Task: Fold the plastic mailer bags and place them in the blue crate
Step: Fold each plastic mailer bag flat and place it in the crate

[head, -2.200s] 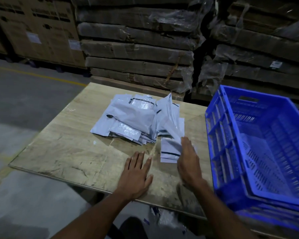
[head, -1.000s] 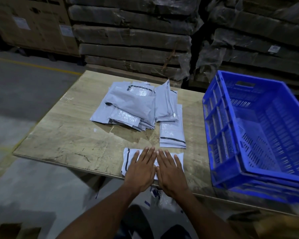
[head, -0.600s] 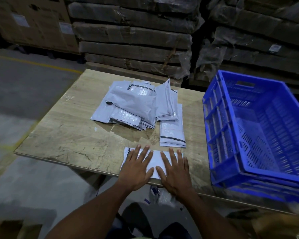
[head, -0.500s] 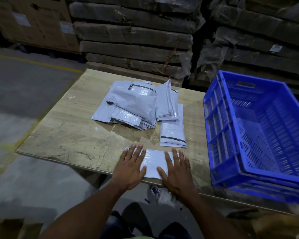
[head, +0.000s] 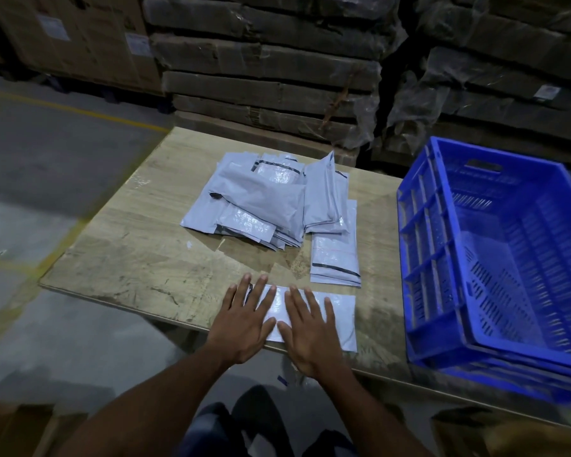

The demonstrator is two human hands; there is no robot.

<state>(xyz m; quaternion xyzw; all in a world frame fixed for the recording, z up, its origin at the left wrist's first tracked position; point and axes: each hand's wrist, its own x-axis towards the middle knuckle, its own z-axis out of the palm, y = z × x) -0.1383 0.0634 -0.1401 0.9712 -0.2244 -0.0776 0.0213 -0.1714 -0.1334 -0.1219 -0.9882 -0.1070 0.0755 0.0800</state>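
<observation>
Setting: a dim warehouse, a person at a worn wooden table (head: 129, 258), wrapped cardboard stacks (head: 264, 70) behind it.
Left hand (head: 244, 321): lies flat, fingers straight and spread, pressing the left end of a mailer (head: 340, 311) at the table's near edge.
Right hand (head: 310, 331): flat beside the left, thumbs nearly touching, fingers straight on the middle of the same mailer.
Mailer: a pale grey plastic bag lying lengthwise left to right along the near edge; its right end shows bare past the right hand.
Pile (head: 264, 202): loose grey mailers heaped at the table's centre, several overlapping, one standing tilted at the right side.
Small stack (head: 335, 258): a few flat mailers with a dark strip, just right of the pile and just beyond the pressed bag.
Crate (head: 419, 258): blue, slotted walls, on the table's right end, well apart from both hands; whether it holds any bags cannot be told.
Floor: grey concrete with a yellow line (head: 80, 110) at far left.
</observation>
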